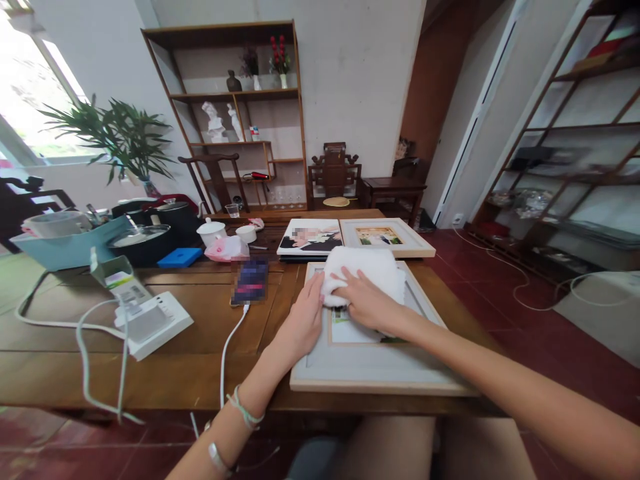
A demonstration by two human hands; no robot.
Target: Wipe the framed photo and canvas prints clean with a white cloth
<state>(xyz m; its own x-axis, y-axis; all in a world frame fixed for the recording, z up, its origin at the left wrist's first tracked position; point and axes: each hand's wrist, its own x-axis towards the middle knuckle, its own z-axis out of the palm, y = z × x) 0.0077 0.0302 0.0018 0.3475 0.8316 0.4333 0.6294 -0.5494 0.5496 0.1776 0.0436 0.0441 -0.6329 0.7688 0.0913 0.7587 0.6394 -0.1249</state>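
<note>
A white cloth lies on the far part of the framed picture, which rests on the counter. The right hand presses the cloth, fingers spread; whether they grip it, I cannot tell. The left hand touches the frame's left side, its fingers' grip unclear. Left of the frame lies a phone; behind it, a second frame.

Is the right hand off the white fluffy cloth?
No, the right hand rests on the white fluffy cloth, over the rectangular pale wooden frame.
</note>
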